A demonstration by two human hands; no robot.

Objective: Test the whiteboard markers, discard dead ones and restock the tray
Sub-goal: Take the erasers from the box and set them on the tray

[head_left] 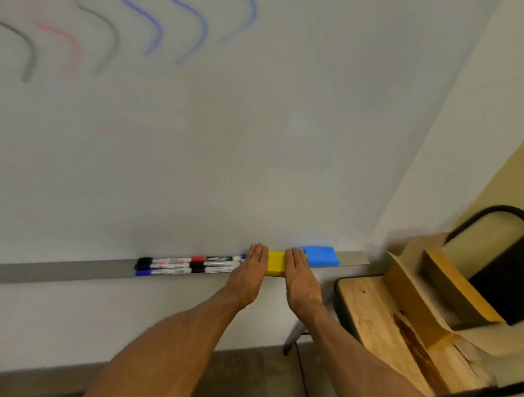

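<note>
Head view: markers (186, 263) lie beside flat hands, left (250, 271) and right (299, 275), flanking eraser (276, 262).

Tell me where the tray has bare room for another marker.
Bare: the long tray stretch left of the markers, and a short bit right of the blue eraser. Crowded between: markers, left hand, yellow eraser, right hand.

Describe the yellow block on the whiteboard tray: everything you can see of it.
The yellow block is a plain, matte rectangular slab, possibly foam or plastic, likely an eraser. It lies flat and lengthwise on the grey tray, at the foot of the whiteboard. Only its middle shows: the left hand covers its left end and the right hand its right end, fingers straight. A blue block lies just beyond its right end and the markers beyond its left; whether they touch it is hidden.
</note>
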